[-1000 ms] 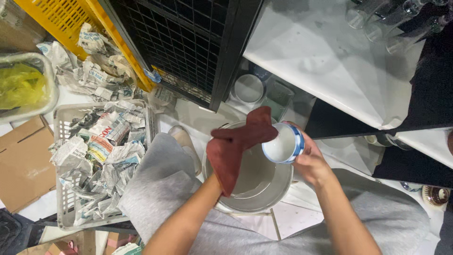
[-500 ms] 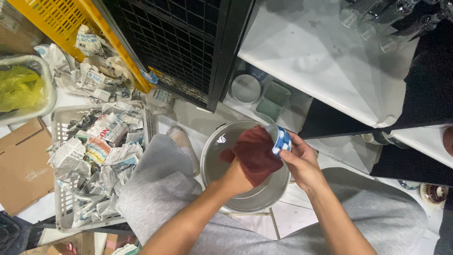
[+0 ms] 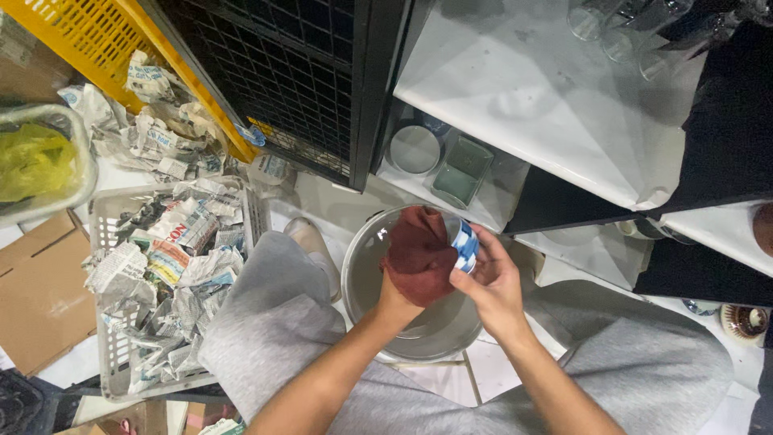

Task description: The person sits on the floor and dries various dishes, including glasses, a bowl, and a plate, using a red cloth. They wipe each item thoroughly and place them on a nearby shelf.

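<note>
Hands work close together over the metal basin [image 3: 411, 322]. Head view: left hand [image 3: 398, 294] is closed on a dark red cloth [image 3: 419, 254], now pushed into the blue-and-white cup [image 3: 463, 242], where a second ago the cloth hung outside and the cup's mouth showed. Right hand [image 3: 491, 286] clamps the cup sideways. Wiping appears to have reached the cup's inside. Grey basket of crumpled newspaper [image 3: 161, 266] lies well apart.

blue-white cup [image 3: 465, 243] | tilted, held | dark-red cloth [image 3: 419, 256] against it
</note>
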